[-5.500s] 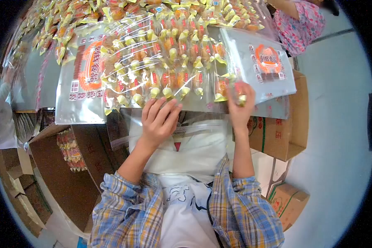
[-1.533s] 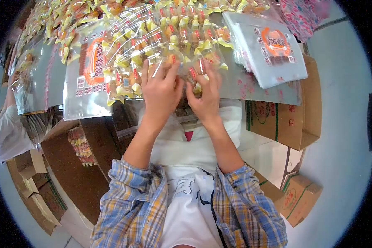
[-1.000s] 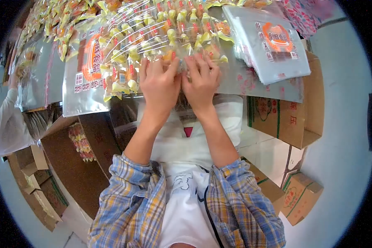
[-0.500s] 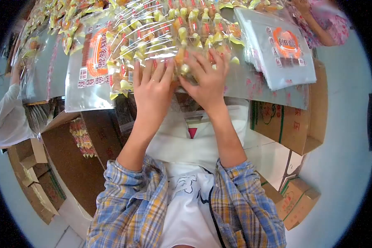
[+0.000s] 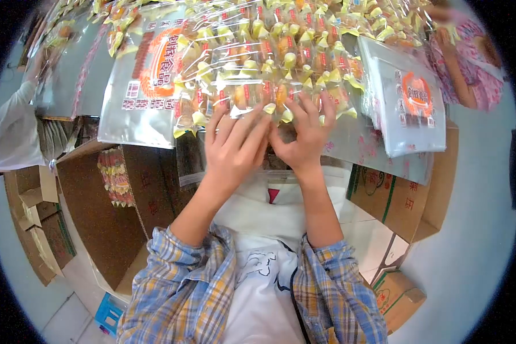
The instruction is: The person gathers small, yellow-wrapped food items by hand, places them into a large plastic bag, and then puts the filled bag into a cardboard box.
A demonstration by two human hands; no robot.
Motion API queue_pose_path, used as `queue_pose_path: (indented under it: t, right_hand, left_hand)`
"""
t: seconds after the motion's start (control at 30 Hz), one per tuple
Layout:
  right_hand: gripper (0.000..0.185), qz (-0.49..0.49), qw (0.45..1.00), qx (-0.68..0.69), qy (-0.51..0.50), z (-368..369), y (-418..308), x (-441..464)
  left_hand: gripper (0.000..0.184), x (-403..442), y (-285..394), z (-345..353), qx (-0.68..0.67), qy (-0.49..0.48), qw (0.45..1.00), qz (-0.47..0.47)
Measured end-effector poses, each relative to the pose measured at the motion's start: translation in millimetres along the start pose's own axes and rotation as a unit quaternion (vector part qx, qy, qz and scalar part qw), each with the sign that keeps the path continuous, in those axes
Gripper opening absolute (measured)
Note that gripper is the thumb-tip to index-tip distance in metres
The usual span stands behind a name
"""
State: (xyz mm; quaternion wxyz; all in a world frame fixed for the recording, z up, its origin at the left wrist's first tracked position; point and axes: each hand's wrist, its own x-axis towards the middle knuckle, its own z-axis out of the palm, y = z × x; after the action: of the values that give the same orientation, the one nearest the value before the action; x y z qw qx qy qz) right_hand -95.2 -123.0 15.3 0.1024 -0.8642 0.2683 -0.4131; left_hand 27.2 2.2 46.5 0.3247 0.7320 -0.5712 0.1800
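Rows of small wrapped cakes point(image 5: 243, 96) with yellow, crimped wrapper ends lie under a clear, shiny plastic film at the near side of the table. My left hand point(image 5: 235, 143) rests on their front row, its fingers stretched forward over the film. Close beside it, my right hand point(image 5: 305, 135) touches the same row with fingers spread and slightly bent. The two thumbs are near each other at the table's edge. Left of the cakes lies a flat printed plastic bag point(image 5: 140, 114); to the right is a stack of similar clear bags point(image 5: 413, 123).
An open cardboard box point(image 5: 94, 200) with wrapped packs inside stands below left. Another carton point(image 5: 401, 195) is below right, with a smaller box point(image 5: 398, 298) on the floor. A co-worker's pink patterned sleeve point(image 5: 476, 46) shows upper right, a white sleeve point(image 5: 14, 132) at left.
The view has shifted, so the table sits a little lower. Both my hands have drawn closer together, and the right one has come back toward the table's near edge.
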Motion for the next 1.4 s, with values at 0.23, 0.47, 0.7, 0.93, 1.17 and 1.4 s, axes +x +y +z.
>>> queue_pose_path:
  t: [0.23, 0.47, 0.7, 0.93, 1.17, 1.4]
  right_hand:
    - [0.045, -0.003, 1.0, -0.022, 0.023, 11.8, 10.1, -5.8]
    - [0.039, 0.004, 1.0, -0.01, 0.027, 14.1, 14.0, -9.5]
    - [0.044, -0.006, 0.999, -0.022, 0.028, 15.1, 15.1, -11.0]
    - [0.047, 0.002, 0.999, -0.026, 0.028, 14.5, 13.5, -14.4]
    - [0.044, -0.006, 0.999, -0.007, 0.043, 14.3, 15.5, -8.9]
    - [0.045, -0.007, 0.999, -0.012, 0.049, 15.7, 15.1, -9.9]
  left_hand:
    - [0.034, -30.4, -18.5, -5.5, 0.095, 0.045, 0.991, -0.083]
    - [0.036, -13.9, -27.4, 8.6, 0.09, 0.033, 0.992, -0.08]
    - [0.046, -25.4, -17.0, 13.8, 0.065, 0.042, 0.992, -0.104]
    - [0.049, -20.6, -27.9, 10.6, 0.063, 0.039, 0.995, -0.072]
    - [0.067, -5.9, -5.5, -0.7, 0.096, -0.103, 0.984, -0.113]
    - [0.037, 2.3, -10.6, 7.6, 0.087, -0.027, 0.99, -0.111]
